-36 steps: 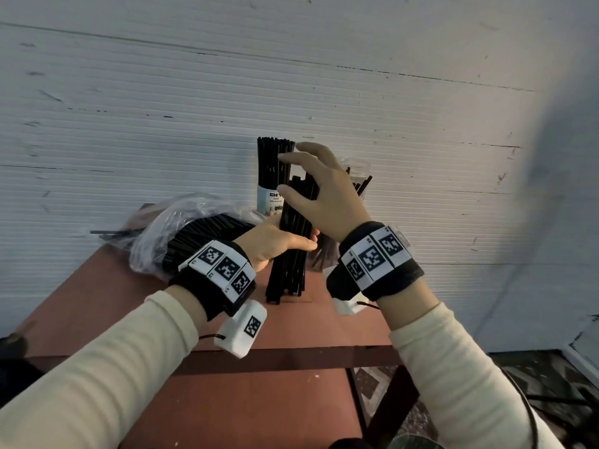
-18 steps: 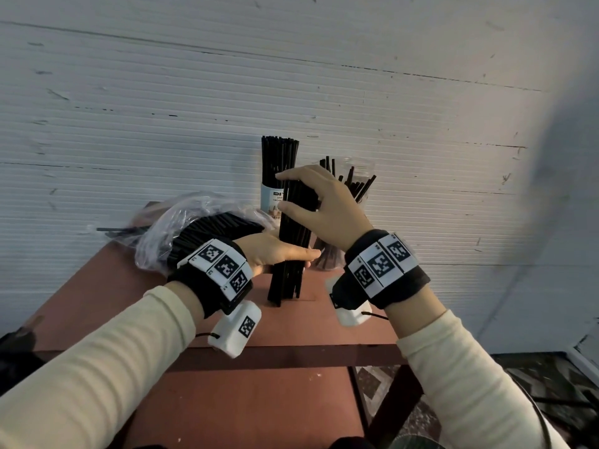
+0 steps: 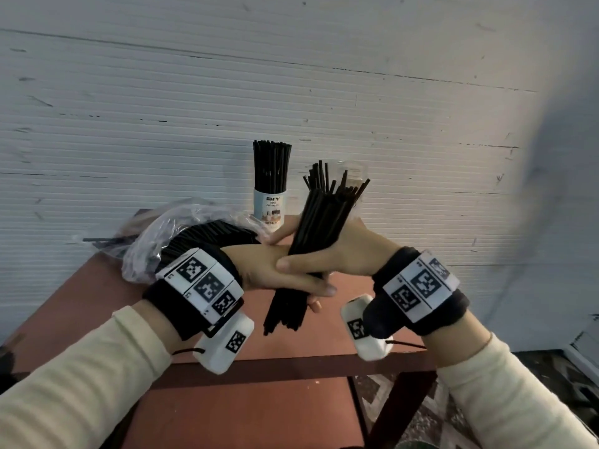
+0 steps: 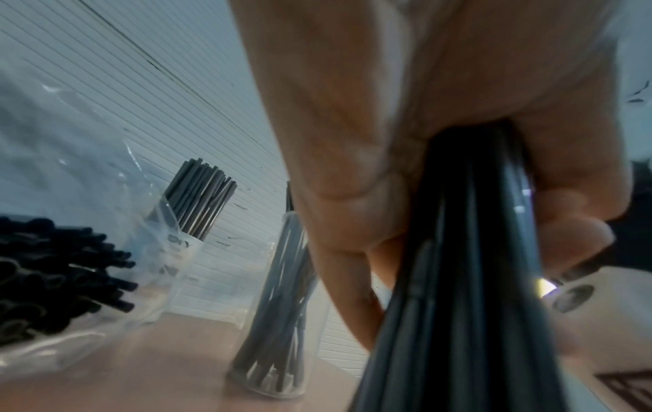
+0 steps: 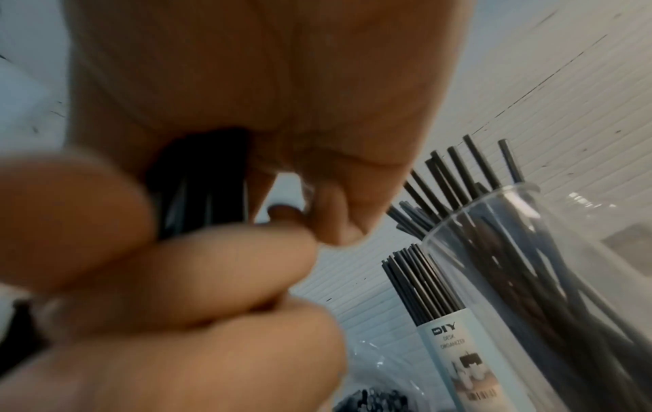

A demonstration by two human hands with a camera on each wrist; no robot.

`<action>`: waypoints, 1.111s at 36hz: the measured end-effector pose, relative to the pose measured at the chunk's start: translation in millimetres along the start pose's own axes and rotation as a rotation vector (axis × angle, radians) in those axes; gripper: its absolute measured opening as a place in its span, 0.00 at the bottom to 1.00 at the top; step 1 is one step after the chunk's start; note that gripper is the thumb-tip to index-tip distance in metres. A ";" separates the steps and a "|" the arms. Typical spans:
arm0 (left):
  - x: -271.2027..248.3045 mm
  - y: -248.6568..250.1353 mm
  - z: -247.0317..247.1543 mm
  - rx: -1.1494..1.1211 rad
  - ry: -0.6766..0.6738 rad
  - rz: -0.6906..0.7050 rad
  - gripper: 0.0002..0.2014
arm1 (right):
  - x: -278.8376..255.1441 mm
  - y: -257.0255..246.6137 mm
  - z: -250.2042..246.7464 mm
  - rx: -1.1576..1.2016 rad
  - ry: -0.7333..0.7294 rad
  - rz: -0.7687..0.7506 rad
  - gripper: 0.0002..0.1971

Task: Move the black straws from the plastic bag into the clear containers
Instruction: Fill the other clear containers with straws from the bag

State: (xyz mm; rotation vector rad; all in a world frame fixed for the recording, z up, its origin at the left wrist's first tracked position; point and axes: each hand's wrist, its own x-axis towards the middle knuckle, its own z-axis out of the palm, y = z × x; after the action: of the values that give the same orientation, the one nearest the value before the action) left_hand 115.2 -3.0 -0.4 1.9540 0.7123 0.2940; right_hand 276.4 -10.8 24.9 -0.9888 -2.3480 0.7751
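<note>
Since 1 s ago the bundle of straws (image 3: 319, 234) tilts off upright, lifted w/ both hands, left hand (image 3: 285, 270) & right hand (image 3: 337, 254) clenched round it, just in front of the half-filled clear container (image 5: 550, 278), prob. to keep it together for dropping in.

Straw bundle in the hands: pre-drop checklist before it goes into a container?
1. Grip: left hand and right hand both wrap the straw bundle. Ok.
2. Bundle off the table: lower ends hang clear. Ok.
3. Bundle upright: tilted, tips fanned. Not ok.
4. Room in the labelled container: looks packed. Not ok.
5. Room in the clear container: straws lean loosely. Ok.
6. Clear container's opening free: bundle hides it in the head view. Cannot tell.
</note>
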 end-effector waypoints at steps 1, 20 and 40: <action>3.3 -1.0 2.0 -0.051 0.022 0.016 0.05 | 0.4 -0.3 1.4 -0.014 0.058 -0.047 0.11; 101.9 -17.2 -28.4 -0.117 0.903 0.041 0.72 | 39.3 30.7 -114.6 0.268 0.793 0.004 0.04; 108.2 -30.5 -54.5 -0.034 0.614 0.037 0.24 | 83.2 85.0 -106.9 -0.117 0.404 0.253 0.17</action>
State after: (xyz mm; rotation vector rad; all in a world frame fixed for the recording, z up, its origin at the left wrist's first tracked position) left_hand 164.1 111.4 -11.6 1.8481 1.0485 0.9469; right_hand 330.6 134.5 63.8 -1.3692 -1.9601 0.4731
